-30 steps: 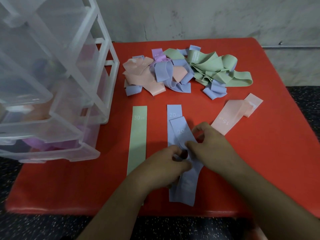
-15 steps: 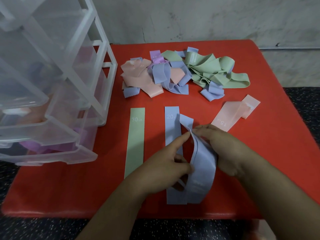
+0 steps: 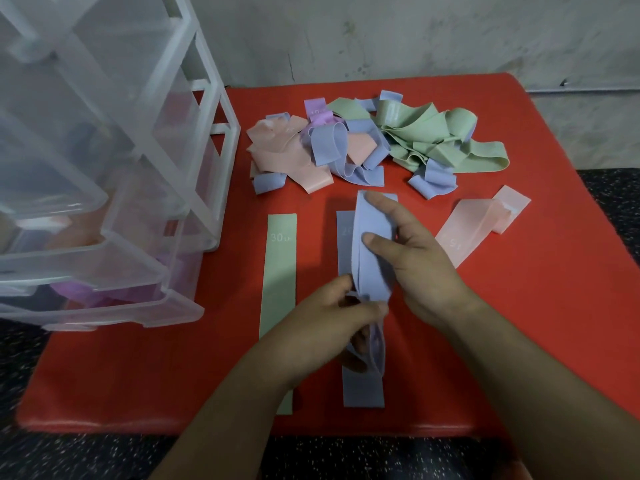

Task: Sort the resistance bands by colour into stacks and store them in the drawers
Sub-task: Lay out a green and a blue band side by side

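over the flat band (image 3: 363, 389), left hand (image 3: 332, 317) and right hand (image 3: 415, 265) pinch a blue loop (image 3: 375, 275).

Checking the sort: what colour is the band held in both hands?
Periwinkle blue: the held band matches the flat band beneath; head view.

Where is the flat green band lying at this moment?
In the head view, the flat green band lies on the red table, left of centre, between the clear drawer unit and the flat blue band.
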